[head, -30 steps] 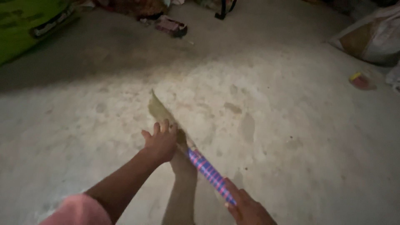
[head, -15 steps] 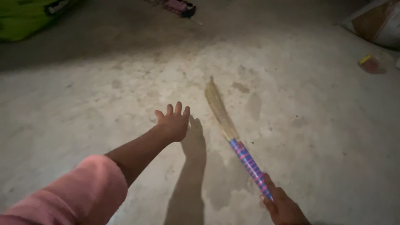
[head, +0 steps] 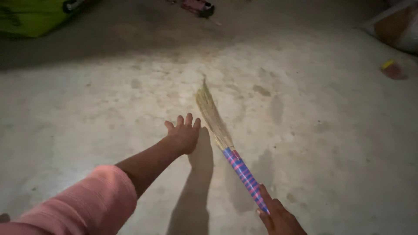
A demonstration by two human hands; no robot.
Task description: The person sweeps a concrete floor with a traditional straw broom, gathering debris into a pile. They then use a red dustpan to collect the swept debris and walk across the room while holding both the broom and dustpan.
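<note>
Straw bristles are fanning up-left from our right hand [head: 278, 217], which is clasping the broom [head: 230, 156] handle (left hand [head: 183, 135] is hovering spread, empty, beside it).

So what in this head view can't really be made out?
- Right hand: bottom edge cuts it off on the broom handle.
- Green object: top-left, cropped and in shadow.
- Pink item: top edge, dim.
- Sack: cut by right edge.
- Small red scrap: too small.

The broom [head: 226, 143] lies on the floor [head: 331, 130], just right of the left hand [head: 183, 135].
</note>
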